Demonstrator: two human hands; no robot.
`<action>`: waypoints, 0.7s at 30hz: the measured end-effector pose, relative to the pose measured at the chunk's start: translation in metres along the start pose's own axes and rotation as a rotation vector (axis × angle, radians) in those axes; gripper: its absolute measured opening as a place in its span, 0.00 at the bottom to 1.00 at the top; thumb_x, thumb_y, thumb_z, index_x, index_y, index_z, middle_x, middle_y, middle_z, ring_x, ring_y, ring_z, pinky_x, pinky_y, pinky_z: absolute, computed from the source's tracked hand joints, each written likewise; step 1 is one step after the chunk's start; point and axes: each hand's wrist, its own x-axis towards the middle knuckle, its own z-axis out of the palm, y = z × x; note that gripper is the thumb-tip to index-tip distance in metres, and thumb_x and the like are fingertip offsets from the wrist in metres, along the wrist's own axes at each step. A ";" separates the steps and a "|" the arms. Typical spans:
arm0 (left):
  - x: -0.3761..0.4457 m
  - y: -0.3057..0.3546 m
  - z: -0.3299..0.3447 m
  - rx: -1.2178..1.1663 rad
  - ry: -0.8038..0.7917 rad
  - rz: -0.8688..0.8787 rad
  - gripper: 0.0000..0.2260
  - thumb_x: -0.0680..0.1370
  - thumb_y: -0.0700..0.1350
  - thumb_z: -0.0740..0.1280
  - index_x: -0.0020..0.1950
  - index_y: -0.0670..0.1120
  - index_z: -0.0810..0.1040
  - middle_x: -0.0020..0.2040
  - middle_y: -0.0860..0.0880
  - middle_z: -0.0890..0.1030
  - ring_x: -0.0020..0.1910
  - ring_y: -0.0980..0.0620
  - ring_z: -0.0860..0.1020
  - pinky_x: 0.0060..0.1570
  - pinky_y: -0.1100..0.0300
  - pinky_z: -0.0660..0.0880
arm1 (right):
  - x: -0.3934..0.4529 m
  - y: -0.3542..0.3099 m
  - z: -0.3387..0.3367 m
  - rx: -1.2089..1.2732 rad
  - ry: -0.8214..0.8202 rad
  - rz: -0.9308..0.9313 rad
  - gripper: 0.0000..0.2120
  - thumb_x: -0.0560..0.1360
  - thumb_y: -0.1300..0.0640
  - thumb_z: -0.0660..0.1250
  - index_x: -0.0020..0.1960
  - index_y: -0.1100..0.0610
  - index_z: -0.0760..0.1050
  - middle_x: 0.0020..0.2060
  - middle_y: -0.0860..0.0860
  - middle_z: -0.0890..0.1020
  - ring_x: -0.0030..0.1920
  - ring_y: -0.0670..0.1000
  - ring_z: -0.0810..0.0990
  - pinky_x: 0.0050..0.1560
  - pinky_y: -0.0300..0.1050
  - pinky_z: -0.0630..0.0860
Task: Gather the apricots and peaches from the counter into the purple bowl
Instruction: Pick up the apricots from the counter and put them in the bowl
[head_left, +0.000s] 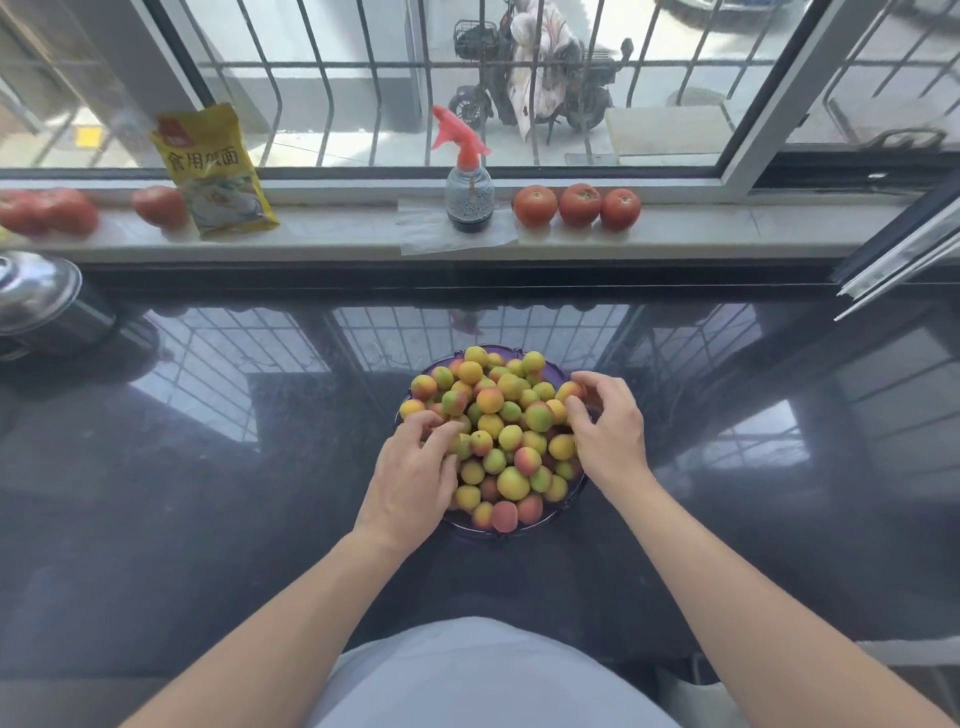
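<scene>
Now, fruit: apricots and peaches (493, 431) heaped well above the rim of the purple bowl (470, 530), mid-counter; none seen loose on the dark counter (234, 519), so gathering judged all but done.
Left hand: left hand (413, 478) over the near-left of the heap, fingers curled down among the fruit; probably pinching a small one, though hidden fingertips leave it unclear.
Right hand: right hand (605, 428) at the far-right edge, thumb and fingers pinched round one orange-red fruit (571, 391).
Handling: small, round, light singly; smooth skin, likely to roll; ripe ones soft, easily bruised under a hard squeeze.
Where to hold: round the widest part, fingertips opposed, light pressure; set into a hollow between neighbours, not on a crest.
Risk: heap steep, top fruit apt to tumble over the rim onto the glossy counter.
Bowl as load: probably heavy when full; best lifted with both hands under the rim.
Beyond: tomatoes (576, 205), spray bottle (469, 192) and yellow packet (215, 171) on the windowsill (337, 231).
</scene>
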 end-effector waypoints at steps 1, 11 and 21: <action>-0.001 0.001 0.000 0.005 0.013 -0.006 0.17 0.78 0.36 0.74 0.67 0.43 0.82 0.63 0.44 0.77 0.55 0.41 0.80 0.56 0.42 0.81 | -0.009 -0.001 -0.004 0.016 0.017 -0.006 0.12 0.77 0.62 0.69 0.59 0.52 0.79 0.52 0.46 0.78 0.51 0.43 0.79 0.54 0.36 0.75; 0.007 0.010 -0.008 0.081 0.030 -0.142 0.20 0.80 0.39 0.73 0.72 0.43 0.78 0.67 0.43 0.80 0.63 0.40 0.79 0.62 0.42 0.75 | -0.074 0.022 -0.007 -0.114 -0.088 -0.057 0.12 0.76 0.60 0.72 0.58 0.51 0.78 0.51 0.43 0.75 0.51 0.42 0.76 0.52 0.33 0.72; 0.007 0.023 0.005 0.188 -0.053 0.115 0.20 0.75 0.46 0.78 0.67 0.50 0.82 0.61 0.50 0.82 0.62 0.43 0.77 0.59 0.43 0.75 | -0.076 0.030 -0.008 -0.165 -0.139 -0.060 0.11 0.77 0.55 0.72 0.59 0.50 0.78 0.53 0.43 0.74 0.56 0.46 0.74 0.55 0.38 0.70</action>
